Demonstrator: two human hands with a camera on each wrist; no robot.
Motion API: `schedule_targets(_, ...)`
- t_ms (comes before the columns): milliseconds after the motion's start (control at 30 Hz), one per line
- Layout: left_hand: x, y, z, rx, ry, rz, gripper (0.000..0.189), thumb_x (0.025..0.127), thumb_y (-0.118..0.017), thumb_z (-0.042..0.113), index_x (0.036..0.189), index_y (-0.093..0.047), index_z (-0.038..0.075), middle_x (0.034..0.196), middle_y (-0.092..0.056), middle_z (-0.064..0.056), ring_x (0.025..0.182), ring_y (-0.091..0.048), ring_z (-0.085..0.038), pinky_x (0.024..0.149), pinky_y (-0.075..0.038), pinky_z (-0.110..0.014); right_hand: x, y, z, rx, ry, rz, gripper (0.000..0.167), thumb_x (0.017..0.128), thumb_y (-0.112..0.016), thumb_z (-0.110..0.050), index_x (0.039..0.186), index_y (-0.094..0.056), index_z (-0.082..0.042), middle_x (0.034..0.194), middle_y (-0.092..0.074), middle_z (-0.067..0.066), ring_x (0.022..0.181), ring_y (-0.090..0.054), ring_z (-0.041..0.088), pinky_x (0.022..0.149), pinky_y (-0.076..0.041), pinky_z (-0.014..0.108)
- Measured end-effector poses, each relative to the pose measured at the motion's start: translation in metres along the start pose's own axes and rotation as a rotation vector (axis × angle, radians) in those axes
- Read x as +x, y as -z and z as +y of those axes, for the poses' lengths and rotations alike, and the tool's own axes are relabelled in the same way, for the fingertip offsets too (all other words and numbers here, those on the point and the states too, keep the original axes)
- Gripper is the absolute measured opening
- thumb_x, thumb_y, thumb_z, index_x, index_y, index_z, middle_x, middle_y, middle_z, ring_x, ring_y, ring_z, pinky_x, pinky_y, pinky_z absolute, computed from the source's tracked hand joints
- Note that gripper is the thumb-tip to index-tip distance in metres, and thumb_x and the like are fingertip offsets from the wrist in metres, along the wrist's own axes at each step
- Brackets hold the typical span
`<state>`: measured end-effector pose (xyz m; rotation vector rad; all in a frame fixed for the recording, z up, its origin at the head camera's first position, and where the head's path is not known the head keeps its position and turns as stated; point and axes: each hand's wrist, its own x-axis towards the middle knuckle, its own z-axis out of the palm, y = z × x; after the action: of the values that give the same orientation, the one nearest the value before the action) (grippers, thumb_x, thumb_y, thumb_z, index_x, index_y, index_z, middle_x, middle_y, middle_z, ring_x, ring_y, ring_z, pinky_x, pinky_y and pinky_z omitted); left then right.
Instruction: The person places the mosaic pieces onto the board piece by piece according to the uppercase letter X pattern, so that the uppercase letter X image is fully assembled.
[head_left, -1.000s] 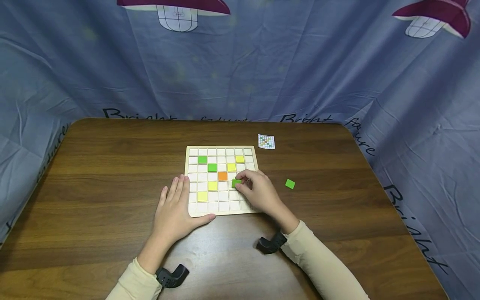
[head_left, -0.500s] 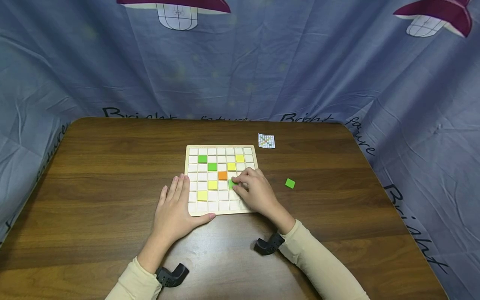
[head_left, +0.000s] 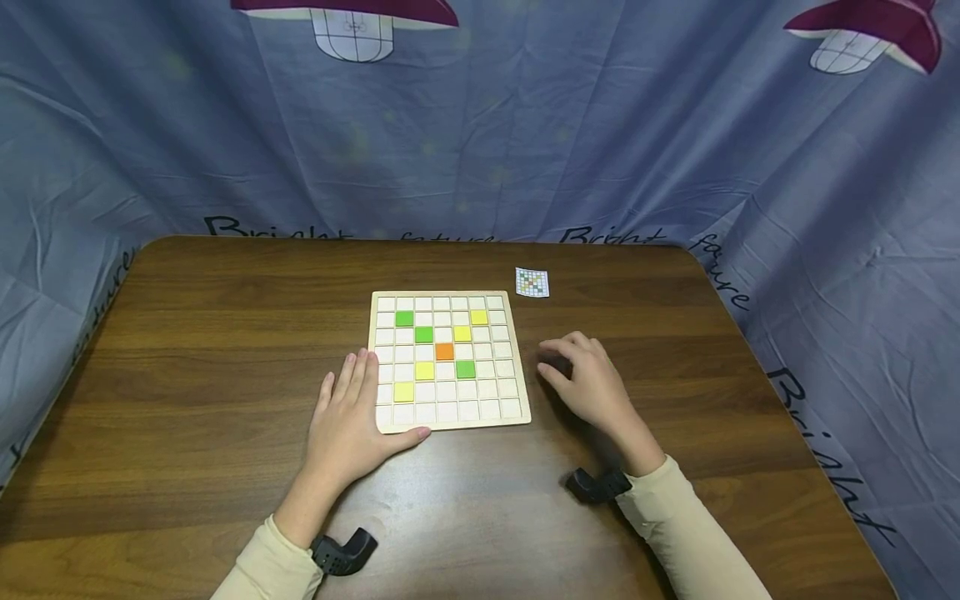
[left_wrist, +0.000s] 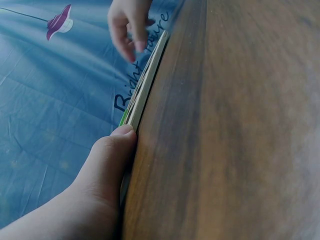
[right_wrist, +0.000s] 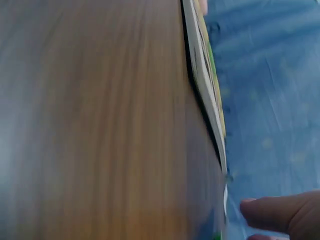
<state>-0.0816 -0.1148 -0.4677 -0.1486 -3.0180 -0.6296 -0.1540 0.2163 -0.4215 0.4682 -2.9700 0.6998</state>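
Note:
A pale wooden grid board with white squares lies mid-table in the head view. Green, yellow and orange square tiles sit in some of its cells, among them a green tile right of centre and an orange tile. My left hand rests flat at the board's left side, fingers straight, thumb along the near edge. Right of the board, my right hand hovers over the table with loosely bent fingers, thumb and forefinger apart, nothing between them. It hides the loose green tile in the head view; a green sliver shows low in the right wrist view.
A small printed card with a coloured grid pattern lies beyond the board's far right corner. Brown wood-grain table surrounds the board. Behind it hangs a blue curtain with printed writing.
My right hand has let go of the green tile, which now sits in a cell, and has moved right off the board to the loose green tile. The left hand stays put.

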Motion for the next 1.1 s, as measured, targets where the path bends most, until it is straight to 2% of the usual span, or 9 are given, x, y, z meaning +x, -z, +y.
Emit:
schedule_targets(100, 0.0, 0.0, 0.0, 0.001, 0.004, -0.005, 0.135, 0.066, -0.059, 0.089, 0.158, -0.015, 0.0, 0.166, -0.016, -0.017, 0.155, -0.015, -0.034, 0.124, -0.011, -0.055, -0.008, 0.012, 0.022, -0.068, -0.092, 0.011, 0.038, 0.093, -0.07, -0.028, 0.128, -0.066, -0.013, 0.116, -0.062, 0.009, 0.106, -0.054, 0.032, 0.082, -0.049, 0.049)
schedule_targets(233, -0.001, 0.001, 0.0, 0.001, 0.007, -0.009, 0.135, 0.066, -0.057, 0.09, 0.158, -0.014, 0.001, 0.166, -0.015, -0.017, 0.155, -0.014, -0.033, 0.124, -0.011, -0.055, -0.014, 0.019, 0.04, -0.111, -0.156, -0.015, 0.042, 0.092, -0.07, -0.029, 0.129, -0.066, -0.008, 0.118, -0.061, 0.014, 0.109, -0.053, 0.038, 0.086, -0.048, 0.054)
schedule_targets(367, -0.001, 0.001, 0.0, -0.004, 0.005, -0.008, 0.135, 0.066, -0.057, 0.09, 0.158, -0.015, 0.001, 0.166, -0.016, -0.017, 0.155, -0.015, -0.034, 0.124, -0.011, -0.055, -0.015, 0.02, 0.044, -0.08, -0.18, -0.042, 0.034, 0.092, -0.071, -0.027, 0.119, -0.069, -0.007, 0.119, -0.061, 0.015, 0.112, -0.053, 0.04, 0.09, -0.047, 0.056)
schedule_targets(467, -0.001, 0.0, 0.0, -0.004, 0.004, -0.004, 0.135, 0.066, -0.057, 0.09, 0.158, -0.015, 0.001, 0.166, -0.016, -0.017, 0.155, -0.015, -0.034, 0.124, -0.011, -0.055, -0.013, 0.017, 0.041, -0.03, -0.178, -0.039, 0.024, 0.091, -0.073, -0.022, 0.11, -0.067, -0.009, 0.11, -0.065, 0.012, 0.105, -0.057, 0.036, 0.087, -0.047, 0.052)
schedule_targets(567, 0.0, 0.0, 0.0, -0.005, 0.001, -0.001, 0.135, 0.066, -0.057, 0.09, 0.158, -0.016, 0.0, 0.166, -0.016, -0.017, 0.154, -0.015, -0.034, 0.124, -0.011, -0.055, -0.01, 0.011, 0.031, 0.044, -0.145, -0.02, 0.017, 0.091, -0.073, -0.018, 0.104, -0.063, -0.011, 0.095, -0.066, 0.007, 0.087, -0.059, 0.026, 0.074, -0.048, 0.04)
schedule_targets(667, -0.001, 0.0, 0.0, -0.004, -0.001, -0.002, 0.135, 0.066, -0.057, 0.09, 0.158, -0.016, 0.0, 0.166, -0.016, -0.017, 0.155, -0.015, -0.034, 0.124, -0.011, -0.055, -0.006, 0.003, 0.016, 0.153, -0.08, -0.008, 0.014, 0.091, -0.072, -0.015, 0.102, -0.063, -0.013, 0.086, -0.064, 0.002, 0.072, -0.054, 0.017, 0.064, -0.043, 0.029)
schedule_targets(767, -0.001, 0.001, 0.0, -0.003, -0.001, -0.004, 0.135, 0.067, -0.057, 0.09, 0.158, -0.015, 0.0, 0.166, -0.016, -0.017, 0.155, -0.015, -0.034, 0.124, -0.011, -0.055, -0.004, -0.006, 0.0, 0.26, -0.013, -0.028, 0.014, 0.091, -0.073, -0.015, 0.102, -0.064, -0.015, 0.086, -0.065, -0.001, 0.068, -0.052, 0.014, 0.059, -0.043, 0.024)
schedule_targets(900, -0.001, 0.001, 0.0, -0.003, -0.001, -0.003, 0.135, 0.066, -0.058, 0.09, 0.158, -0.016, 0.0, 0.166, -0.017, -0.017, 0.154, -0.016, -0.034, 0.124, -0.011, -0.055, -0.003, -0.017, -0.019, 0.353, 0.032, -0.09, 0.014, 0.09, -0.074, -0.018, 0.101, -0.065, -0.017, 0.083, -0.064, -0.004, 0.067, -0.053, 0.013, 0.057, -0.042, 0.023)
schedule_targets(1100, -0.001, 0.001, 0.0, -0.003, 0.002, -0.005, 0.135, 0.066, -0.058, 0.09, 0.158, -0.016, 0.0, 0.166, -0.017, -0.017, 0.154, -0.016, -0.034, 0.124, -0.011, -0.055, -0.002, -0.03, -0.031, 0.323, 0.086, -0.117, 0.012, 0.089, -0.075, -0.017, 0.099, -0.068, -0.018, 0.08, -0.06, -0.007, 0.067, -0.051, 0.01, 0.059, -0.042, 0.021)
